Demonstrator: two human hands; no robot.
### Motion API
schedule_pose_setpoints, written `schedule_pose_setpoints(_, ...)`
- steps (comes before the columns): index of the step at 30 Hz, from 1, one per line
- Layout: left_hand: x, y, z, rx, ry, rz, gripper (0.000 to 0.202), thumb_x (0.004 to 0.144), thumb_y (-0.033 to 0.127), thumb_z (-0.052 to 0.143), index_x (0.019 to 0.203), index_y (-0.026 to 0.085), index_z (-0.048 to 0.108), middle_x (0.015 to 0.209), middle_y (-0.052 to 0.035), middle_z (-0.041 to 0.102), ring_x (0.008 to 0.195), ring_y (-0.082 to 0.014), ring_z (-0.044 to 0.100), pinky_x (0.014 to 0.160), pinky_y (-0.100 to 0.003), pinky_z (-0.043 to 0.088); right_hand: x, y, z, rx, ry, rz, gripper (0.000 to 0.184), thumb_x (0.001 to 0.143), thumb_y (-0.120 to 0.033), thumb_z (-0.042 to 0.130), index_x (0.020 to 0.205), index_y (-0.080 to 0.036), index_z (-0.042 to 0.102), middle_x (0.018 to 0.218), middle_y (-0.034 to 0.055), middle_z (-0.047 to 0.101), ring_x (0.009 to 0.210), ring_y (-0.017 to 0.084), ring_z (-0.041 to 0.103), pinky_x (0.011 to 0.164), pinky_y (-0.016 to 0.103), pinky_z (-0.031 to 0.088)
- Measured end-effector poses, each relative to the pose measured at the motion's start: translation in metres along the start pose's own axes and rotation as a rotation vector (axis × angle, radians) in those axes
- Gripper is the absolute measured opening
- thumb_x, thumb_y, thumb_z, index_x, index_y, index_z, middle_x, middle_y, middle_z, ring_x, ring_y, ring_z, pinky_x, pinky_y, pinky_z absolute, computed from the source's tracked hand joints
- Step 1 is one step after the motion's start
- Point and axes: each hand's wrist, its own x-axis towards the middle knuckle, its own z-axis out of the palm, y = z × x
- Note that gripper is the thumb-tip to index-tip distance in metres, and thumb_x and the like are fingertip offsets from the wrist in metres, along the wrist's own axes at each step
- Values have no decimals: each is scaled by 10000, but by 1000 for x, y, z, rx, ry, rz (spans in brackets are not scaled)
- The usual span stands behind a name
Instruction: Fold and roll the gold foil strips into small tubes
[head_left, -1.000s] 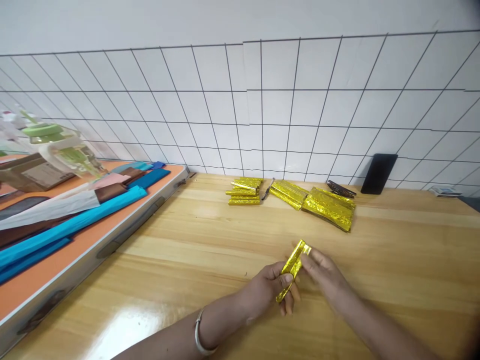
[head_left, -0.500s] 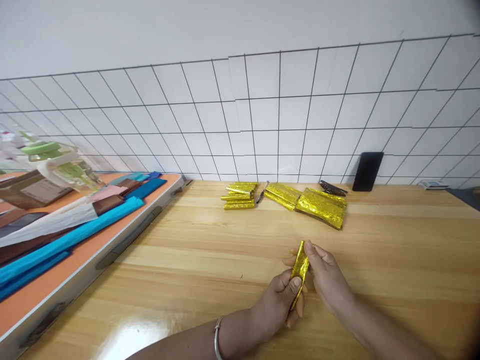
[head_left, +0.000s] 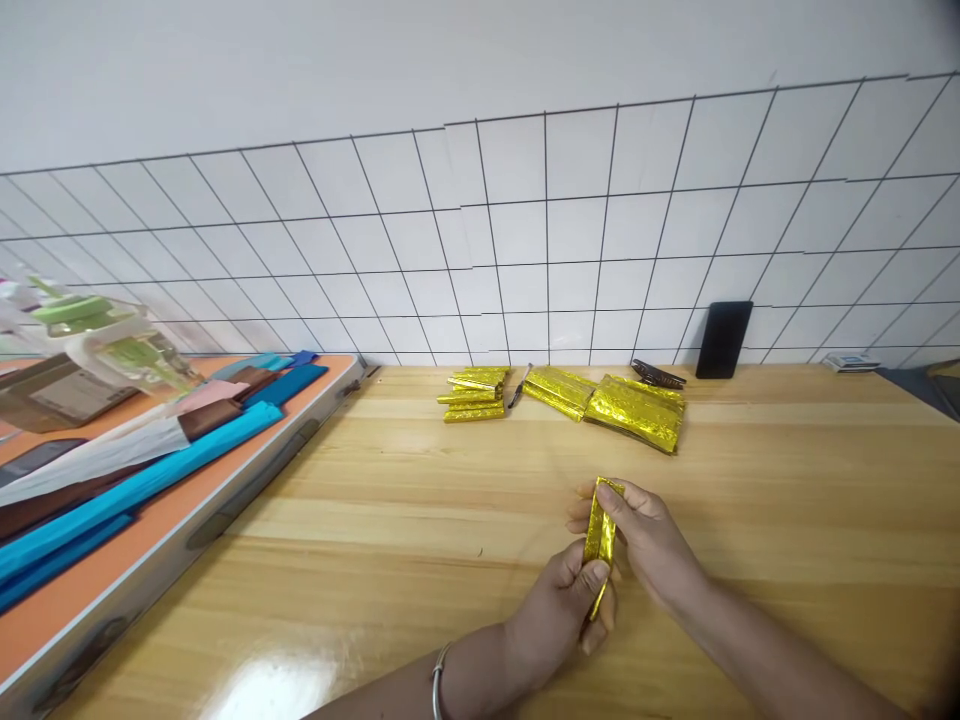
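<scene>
Between my hands, above the wooden table, is a narrow strip of folded gold foil paper, held at a steep slant. My left hand grips its lower end, thumb on the front face. My right hand pinches the upper end, with the thumb pressed on the foil and some fingers behind it. Farther back lie a small pile of folded gold strips, a flat gold foil sheet stack and a thicker gold foil stack.
A pen lies between the gold piles. Behind the thicker stack is a black stapler-like object. A black phone-like slab leans on the tiled wall. At left, an orange-topped surface bears blue paper rolls, a cardboard box and a green-lidded bottle.
My right thumb has moved onto the front of the foil strip's top, and a lengthwise fold now shows on its face. The camera view has shifted slightly.
</scene>
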Motion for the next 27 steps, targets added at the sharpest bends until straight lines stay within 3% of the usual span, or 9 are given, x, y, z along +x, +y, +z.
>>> schedule_pose_setpoints(4,3,0,-4,-160,-92,-30,378,765,454,614,905,125,492,661,-8,591,404,-65,501,395,-173,351,2,-3,-3,2,40,-12,315,822,-444,558,938,-158,623,813,77,693,752,208,663,689,328,503)
schedule_pose_setpoints(8,4,4,-6,-209,-119,-184,374,733,423,652,890,115,511,719,-45,626,458,-113,588,392,-187,404,5,-3,-6,-2,56,8,324,821,-449,557,951,-159,620,802,73,692,738,215,671,666,326,505)
schedule_pose_setpoints(12,2,5,-6,-161,-146,-260,382,766,485,587,846,120,508,590,-15,599,328,-94,509,296,-171,337,6,-2,-7,10,46,9,324,825,-444,556,973,-162,615,807,70,694,734,207,672,678,324,506)
schedule_pose_setpoints(16,1,0,-3,-132,-36,-155,376,781,501,564,850,141,484,538,33,558,281,-61,438,280,-153,292,4,0,-5,53,-49,63,356,816,-413,584,1082,-176,577,899,83,696,805,193,661,715,318,509)
schedule_pose_setpoints(21,2,0,-2,-129,43,-60,364,818,490,520,732,139,477,422,65,464,256,-45,374,282,-148,250,-1,10,3,8,-200,274,411,757,-438,637,1064,-171,584,1069,129,654,727,179,653,473,237,479)
schedule_pose_setpoints(27,0,1,1,-98,22,-74,374,803,517,517,842,148,471,493,57,512,250,-47,365,269,-154,244,-1,7,2,-44,-112,230,399,785,-477,589,993,-137,606,957,133,687,629,139,629,409,183,397)
